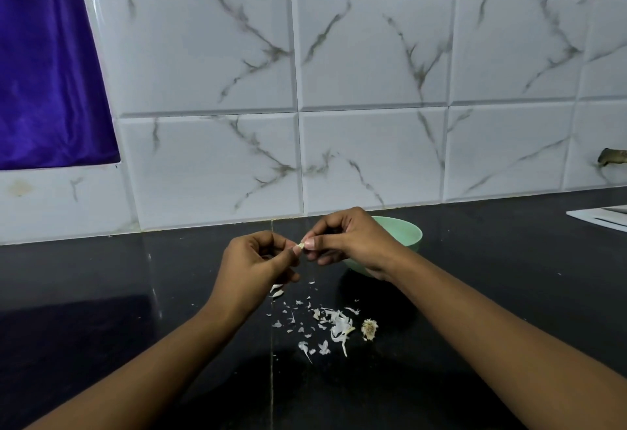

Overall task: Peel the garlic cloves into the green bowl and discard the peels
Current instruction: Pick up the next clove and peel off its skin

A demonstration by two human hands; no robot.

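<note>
Left hand (252,260) and right hand (353,243) together pinch one garlic clove (301,245) near one green bowl (412,232).

green bowl (409,234), black counter (101,294), purple curtain (47,73)

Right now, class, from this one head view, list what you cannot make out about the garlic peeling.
Bowl contents: head view, hidden by the right hand and the bowl's near wall.
Clove: head view, only a tip shows between left hand and right hand; how far peeled is too small to tell.
White sheet: head view, cut off by the right edge.
Brown thing on the wall: head view, cut off by the right edge.
</note>
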